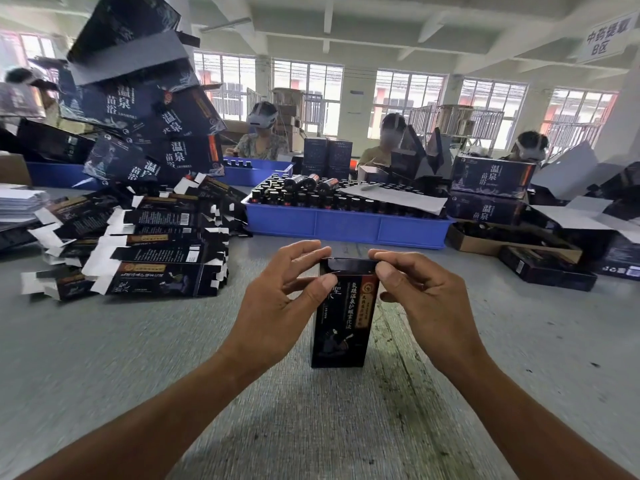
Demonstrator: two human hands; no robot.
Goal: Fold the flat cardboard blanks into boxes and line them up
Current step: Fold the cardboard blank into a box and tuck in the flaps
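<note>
Both hands are up at the top of the upright dark box [341,320], standing on the grey table [104,358]. Left hand [277,299] pinches its left top corner, right hand [424,296] pinches the right. Flat blanks [145,244] lie well left of the fingers.

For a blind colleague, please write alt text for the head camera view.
Both hands, left hand and right hand, pinch the top of an upright dark box on a grey table. Flat blanks lie left; a blue tray of bottles sits behind.
</note>
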